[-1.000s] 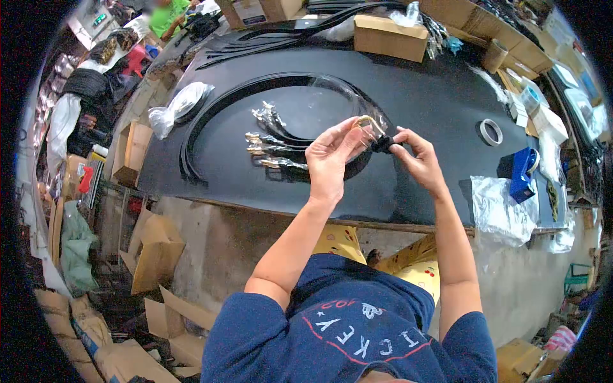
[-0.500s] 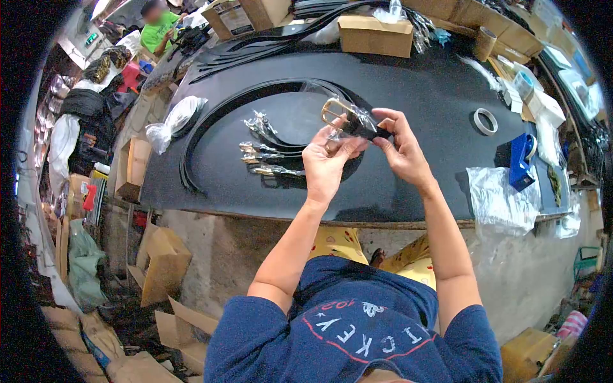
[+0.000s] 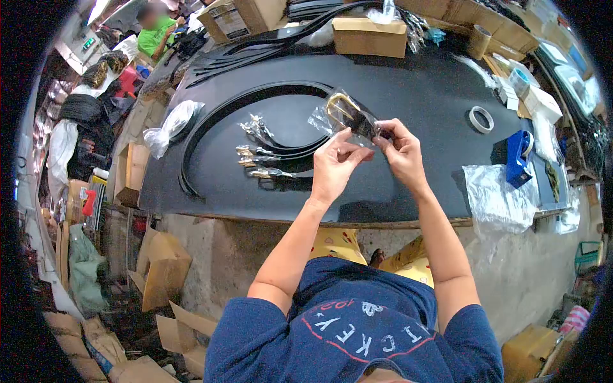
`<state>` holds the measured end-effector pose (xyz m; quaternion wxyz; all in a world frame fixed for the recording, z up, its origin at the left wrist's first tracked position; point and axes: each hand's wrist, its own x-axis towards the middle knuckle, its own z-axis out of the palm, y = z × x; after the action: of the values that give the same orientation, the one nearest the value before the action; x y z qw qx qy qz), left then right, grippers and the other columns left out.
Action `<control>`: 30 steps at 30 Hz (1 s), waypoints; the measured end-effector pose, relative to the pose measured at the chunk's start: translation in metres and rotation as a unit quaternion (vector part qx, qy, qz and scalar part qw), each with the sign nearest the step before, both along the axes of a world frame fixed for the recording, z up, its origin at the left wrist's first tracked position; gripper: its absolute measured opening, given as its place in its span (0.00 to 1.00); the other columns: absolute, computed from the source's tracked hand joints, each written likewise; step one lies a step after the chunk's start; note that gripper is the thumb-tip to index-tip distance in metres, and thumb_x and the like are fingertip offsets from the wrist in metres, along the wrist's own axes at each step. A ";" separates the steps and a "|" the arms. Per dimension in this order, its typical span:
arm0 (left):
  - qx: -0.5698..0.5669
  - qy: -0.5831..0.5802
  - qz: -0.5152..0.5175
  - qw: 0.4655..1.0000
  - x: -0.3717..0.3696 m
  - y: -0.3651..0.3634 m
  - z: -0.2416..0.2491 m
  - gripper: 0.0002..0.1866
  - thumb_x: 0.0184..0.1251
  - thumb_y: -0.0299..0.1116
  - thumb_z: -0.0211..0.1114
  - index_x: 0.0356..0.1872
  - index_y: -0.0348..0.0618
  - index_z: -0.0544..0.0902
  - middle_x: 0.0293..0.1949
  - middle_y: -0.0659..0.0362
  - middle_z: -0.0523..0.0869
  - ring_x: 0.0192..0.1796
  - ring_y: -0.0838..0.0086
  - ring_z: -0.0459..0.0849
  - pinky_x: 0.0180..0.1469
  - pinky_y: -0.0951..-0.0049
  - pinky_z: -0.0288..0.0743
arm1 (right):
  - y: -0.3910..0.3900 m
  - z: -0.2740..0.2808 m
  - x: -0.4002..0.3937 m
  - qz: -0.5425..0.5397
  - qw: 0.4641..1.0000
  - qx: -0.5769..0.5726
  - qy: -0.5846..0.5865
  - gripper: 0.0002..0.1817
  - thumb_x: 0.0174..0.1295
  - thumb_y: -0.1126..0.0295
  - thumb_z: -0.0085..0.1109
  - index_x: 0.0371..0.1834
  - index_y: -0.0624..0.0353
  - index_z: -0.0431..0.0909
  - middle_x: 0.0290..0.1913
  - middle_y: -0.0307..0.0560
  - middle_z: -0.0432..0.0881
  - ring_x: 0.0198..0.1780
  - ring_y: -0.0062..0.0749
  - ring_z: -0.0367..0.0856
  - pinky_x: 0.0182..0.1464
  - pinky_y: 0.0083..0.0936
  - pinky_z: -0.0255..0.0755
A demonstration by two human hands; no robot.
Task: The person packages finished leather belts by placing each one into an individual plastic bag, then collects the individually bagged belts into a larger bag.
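A black belt (image 3: 364,124) with a gold buckle (image 3: 334,110) is held up over the black table, its buckle end inside a clear plastic sleeve (image 3: 318,117). My right hand (image 3: 403,156) pinches the belt just behind the buckle. My left hand (image 3: 334,167) is closed at the lower edge of the sleeve, thumb and fingers together; its exact grip is partly hidden. Left of my hands, several belts lie curved in a large loop (image 3: 220,110) on the table. Their plastic-wrapped buckles (image 3: 262,152) sit inside the loop.
Far back are a cardboard box (image 3: 369,39) and more black belts (image 3: 255,51). To the right lie a tape roll (image 3: 480,119), a blue tape dispenser (image 3: 520,159) and plastic bags (image 3: 498,198). A person in a green shirt (image 3: 152,39) sits at the back left.
The buckle end has turned more upright, and the plastic around it is spread wider. My left hand has shifted from the buckle to the sleeve's lower edge; my right hand keeps its pinch.
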<state>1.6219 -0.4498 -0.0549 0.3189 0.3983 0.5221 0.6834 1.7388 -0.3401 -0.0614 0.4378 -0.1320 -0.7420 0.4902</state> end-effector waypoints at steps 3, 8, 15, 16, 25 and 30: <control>-0.023 0.047 -0.031 0.998 -0.002 0.006 0.003 0.24 0.58 0.21 0.66 0.56 0.27 0.71 0.37 0.53 0.86 0.39 0.75 0.85 0.47 0.75 0.80 | -0.002 -0.007 0.002 0.018 0.991 -0.131 0.030 0.11 0.57 0.82 0.58 0.44 0.64 0.75 0.40 0.38 0.78 0.43 0.20 0.75 0.49 0.17 0.68; 0.086 -0.059 -0.026 0.994 0.011 0.022 0.011 0.21 0.56 0.21 0.69 0.52 0.31 0.77 0.43 0.56 0.85 0.44 0.77 0.82 0.50 0.78 0.77 | -0.003 -0.012 0.008 0.008 0.978 -0.176 0.111 0.11 0.60 0.79 0.59 0.45 0.63 0.74 0.40 0.36 0.79 0.42 0.17 0.75 0.47 0.16 0.69; 0.154 -0.100 0.048 0.982 0.049 0.050 -0.005 0.12 0.59 0.22 0.66 0.44 0.36 0.83 0.40 0.60 0.85 0.42 0.81 0.81 0.49 0.80 0.74 | 0.003 -0.028 0.013 -0.009 0.963 -0.188 0.192 0.11 0.61 0.78 0.58 0.46 0.62 0.74 0.41 0.37 0.79 0.42 0.15 0.75 0.46 0.14 0.69; 0.149 -0.094 0.066 0.982 0.055 0.052 -0.006 0.11 0.59 0.22 0.66 0.44 0.36 0.83 0.40 0.61 0.85 0.43 0.81 0.80 0.49 0.81 0.73 | 0.004 -0.028 0.015 -0.009 0.961 -0.194 0.197 0.11 0.61 0.78 0.58 0.46 0.62 0.74 0.41 0.37 0.79 0.43 0.15 0.75 0.46 0.14 0.69; 0.164 0.009 0.083 0.983 0.065 0.069 -0.012 0.06 0.59 0.21 0.65 0.38 0.35 0.85 0.32 0.62 0.81 0.37 0.82 0.78 0.41 0.84 0.72 | 0.012 -0.038 0.030 0.010 0.929 -0.261 0.262 0.14 0.62 0.80 0.56 0.50 0.63 0.71 0.45 0.38 0.78 0.48 0.18 0.75 0.52 0.17 0.70; 0.157 0.211 0.088 0.961 0.072 0.080 -0.006 0.09 0.55 0.18 0.63 0.37 0.38 0.85 0.30 0.59 0.80 0.32 0.77 0.77 0.35 0.79 0.70 | 0.007 -0.021 0.067 -0.120 0.959 -0.157 0.203 0.31 0.53 0.88 0.53 0.63 0.63 0.60 0.61 0.47 0.66 0.63 0.31 0.66 0.64 0.26 0.61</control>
<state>1.6938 -0.3702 -0.0609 0.0734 0.5306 0.4971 0.6826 1.8057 -0.3330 -0.0827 0.6084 -0.1852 -0.5300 0.5609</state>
